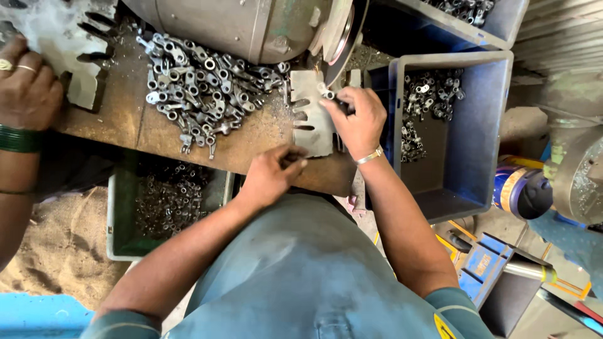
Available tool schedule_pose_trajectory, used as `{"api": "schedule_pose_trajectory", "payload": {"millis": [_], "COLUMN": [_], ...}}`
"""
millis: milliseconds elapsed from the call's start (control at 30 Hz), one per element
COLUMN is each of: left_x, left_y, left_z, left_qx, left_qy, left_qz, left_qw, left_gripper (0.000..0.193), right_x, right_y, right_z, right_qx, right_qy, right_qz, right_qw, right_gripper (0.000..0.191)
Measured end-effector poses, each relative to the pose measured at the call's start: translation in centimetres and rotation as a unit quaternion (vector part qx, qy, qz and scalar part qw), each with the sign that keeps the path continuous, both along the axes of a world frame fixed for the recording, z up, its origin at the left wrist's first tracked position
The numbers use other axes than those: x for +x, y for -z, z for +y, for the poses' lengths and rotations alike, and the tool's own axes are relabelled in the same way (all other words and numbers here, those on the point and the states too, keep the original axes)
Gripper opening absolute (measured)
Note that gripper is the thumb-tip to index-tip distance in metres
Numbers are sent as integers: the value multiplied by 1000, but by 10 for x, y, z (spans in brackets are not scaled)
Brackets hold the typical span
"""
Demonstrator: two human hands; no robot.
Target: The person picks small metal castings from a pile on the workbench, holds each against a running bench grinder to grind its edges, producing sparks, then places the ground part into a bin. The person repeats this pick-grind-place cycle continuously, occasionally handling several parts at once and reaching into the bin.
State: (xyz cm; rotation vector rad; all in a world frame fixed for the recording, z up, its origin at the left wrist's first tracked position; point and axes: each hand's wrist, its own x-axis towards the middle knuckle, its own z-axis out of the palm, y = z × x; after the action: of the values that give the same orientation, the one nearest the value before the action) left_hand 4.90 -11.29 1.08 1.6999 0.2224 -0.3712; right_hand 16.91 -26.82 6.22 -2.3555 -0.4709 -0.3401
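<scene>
Blue-grey shirt fills the bottom of the view, and both forearms reach out from it to the bench. Right hand [359, 119] pinches a small metal part [328, 93] at the grinding wheel [342, 39], pressing it over a notched grey guide plate [311, 113]. Left hand [271, 174] is curled narrowly around something small – what, I cannot tell. A large heap of parts [204, 88] on the wooden bench [125, 119] looks yet to be ground; the blue crate [468, 163] at right holds only a scatter, so by my judgement most remains. A green crate [119, 232] below holds more. Another person's hand [25, 88] rests at far left. A yellow patch [445, 326] marks the sleeve.
</scene>
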Motion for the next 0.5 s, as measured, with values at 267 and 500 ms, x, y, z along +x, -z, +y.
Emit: {"api": "schedule_pose_trajectory", "payload": {"millis": [267,500], "left_x": [-3,50], "left_y": [-12,-19], "left_z": [26,86], "left_qx": [127,430], "left_qy": [-50,-145], "left_qz": [-80,-274], "left_qw": [987,848], "left_gripper": [26,33], "right_x": [-6,-13], "right_y": [13,2], "right_z": [5,-43], "right_qx": [-54,142], "right_qy": [-55,10], "right_qz": [-46,98], "right_qw": [996,985], "right_gripper": [35,28]}}
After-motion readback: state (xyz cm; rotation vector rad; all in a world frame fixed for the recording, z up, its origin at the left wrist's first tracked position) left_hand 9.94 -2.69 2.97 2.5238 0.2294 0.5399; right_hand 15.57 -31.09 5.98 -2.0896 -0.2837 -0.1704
